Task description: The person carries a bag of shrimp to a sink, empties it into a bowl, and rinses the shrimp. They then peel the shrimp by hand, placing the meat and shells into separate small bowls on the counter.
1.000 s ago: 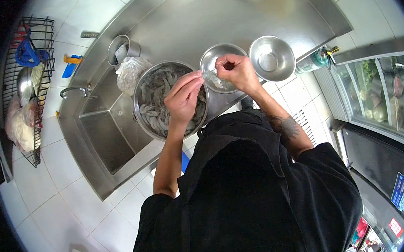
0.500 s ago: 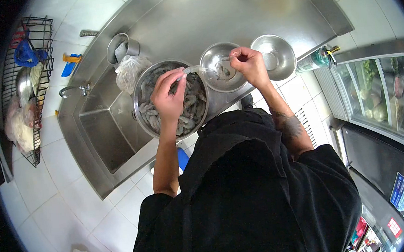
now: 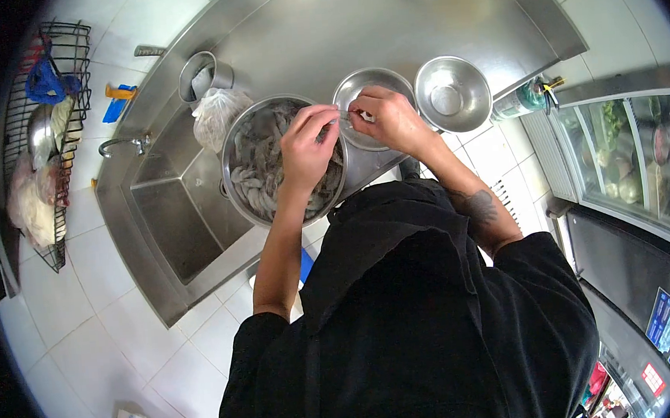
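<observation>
My left hand point(image 3: 309, 150) is closed in a pinch over the right side of a large steel bowl point(image 3: 226, 158) full of raw grey shrimp point(image 3: 262, 160). A pale, translucent shrimp point(image 3: 345, 117) shows in small part at its fingertips. From the other side my right hand point(image 3: 392, 119) pinches at the same shrimp, its fingers hiding most of it. Under the right hand sits a smaller steel bowl point(image 3: 368, 75); what lies inside it is mostly covered by the hand.
Another steel bowl point(image 3: 462, 83) stands at the right on the steel counter point(image 3: 307, 36). Left of the shrimp are a tied plastic bag point(image 3: 218, 118), a metal pot point(image 3: 203, 74) and a sink basin point(image 3: 177, 228) with a tap point(image 3: 125, 146). A wire rack point(image 3: 68, 53) hangs at far left.
My right hand has moved left from above the smaller bowl to meet the shrimp at my left fingertips. My left hand has shifted slightly right and down.
</observation>
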The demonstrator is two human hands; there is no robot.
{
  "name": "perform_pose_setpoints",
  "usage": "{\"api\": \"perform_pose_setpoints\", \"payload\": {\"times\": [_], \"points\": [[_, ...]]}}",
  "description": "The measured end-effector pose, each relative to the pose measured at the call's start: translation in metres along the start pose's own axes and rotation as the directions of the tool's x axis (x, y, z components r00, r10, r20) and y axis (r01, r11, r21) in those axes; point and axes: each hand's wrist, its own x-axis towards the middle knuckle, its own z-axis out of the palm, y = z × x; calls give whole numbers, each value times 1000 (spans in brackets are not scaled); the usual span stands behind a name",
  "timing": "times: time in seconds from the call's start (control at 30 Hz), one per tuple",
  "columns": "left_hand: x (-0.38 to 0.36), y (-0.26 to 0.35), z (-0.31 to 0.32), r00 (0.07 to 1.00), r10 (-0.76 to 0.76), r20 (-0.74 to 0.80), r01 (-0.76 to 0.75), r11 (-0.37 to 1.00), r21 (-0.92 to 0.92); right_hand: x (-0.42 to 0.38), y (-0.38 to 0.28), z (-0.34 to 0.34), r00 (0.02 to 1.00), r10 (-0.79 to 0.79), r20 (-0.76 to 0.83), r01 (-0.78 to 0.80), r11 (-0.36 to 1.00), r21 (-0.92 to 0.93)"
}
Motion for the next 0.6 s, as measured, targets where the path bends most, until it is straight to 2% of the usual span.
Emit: {"api": "perform_pose_setpoints", "payload": {"times": [0.07, 0.2, 0.27, 0.3, 0.37, 0.4, 0.47, 0.53, 0.6], "points": [[0, 3, 0, 1000, 10, 0, -10, 1000, -1, -2, 0, -1, 998, 35, 52, -34, 999, -32], [2, 6, 0, 998, 56, -13, -57, 998, -16, -2, -4, -2, 999, 30, 33, -28, 999, -44], [1, 5, -1, 996, 82, -30, -83, 996, -22, -3, -3, -1, 983, 185, 6, -183, 970, 158], [1, 5, -1, 993, 107, -48, -109, 994, -28, -5, -2, -1, 983, 185, 5, -183, 970, 158], [-1, 6, -3, 989, 138, -58, -141, 989, -42, -7, 3, -4, 925, 372, 73, -371, 848, 378], [-2, 8, -3, 984, 167, -68, -171, 984, -57, -7, 3, -3, 925, 374, 73, -373, 847, 379], [-4, 11, -4, 980, 183, -84, -188, 981, -55, -6, 4, -1, 865, 491, 103, -471, 727, 500], [-5, 10, -4, 974, 201, -100, -207, 977, -51, -5, 9, -3, 859, 507, 73, -473, 729, 495], [-6, 2, -7, 970, 158, -187, -174, 982, -69, -5, 16, -4, 852, 522, 43, -473, 732, 490]]}}
